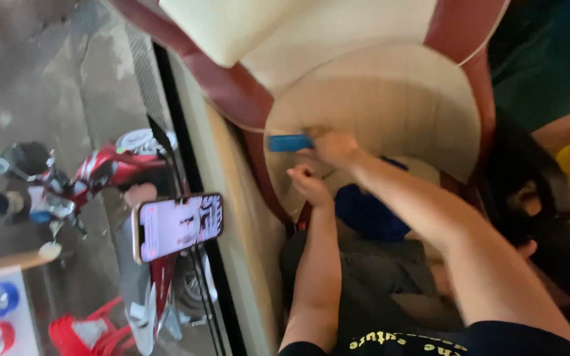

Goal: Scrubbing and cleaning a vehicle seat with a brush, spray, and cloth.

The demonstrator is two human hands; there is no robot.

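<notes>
My right hand (332, 146) was closed around a small blue tool (289, 142), probably a brush or scraper, though the blur kept me from telling which. Its free end pointed toward nine o'clock and lay against the cream seat cushion (390, 105) of the armchair. My left hand (308, 183) sat just beside the right one, at about seven o'clock from it, curled into a loose fist on the front edge of the cushion; I could not tell whether it gripped anything.

The tool rested near the nine o'clock rim of the cushion, close to the red-brown arm of the chair (232, 92). The cream surface toward twelve and three o'clock looked even in colour, with no clear mark of what had been worked and what had not, so I judged the job to be in progress with its extent unreadable from this view. A dark blue cloth (367, 214) lay at five o'clock from my hands, below the cushion front.

At eight o'clock a phone (178, 225) with a lit screen leaned against the window glass, well apart from the chair. Beyond the glass stood a red motorbike (100, 173).
</notes>
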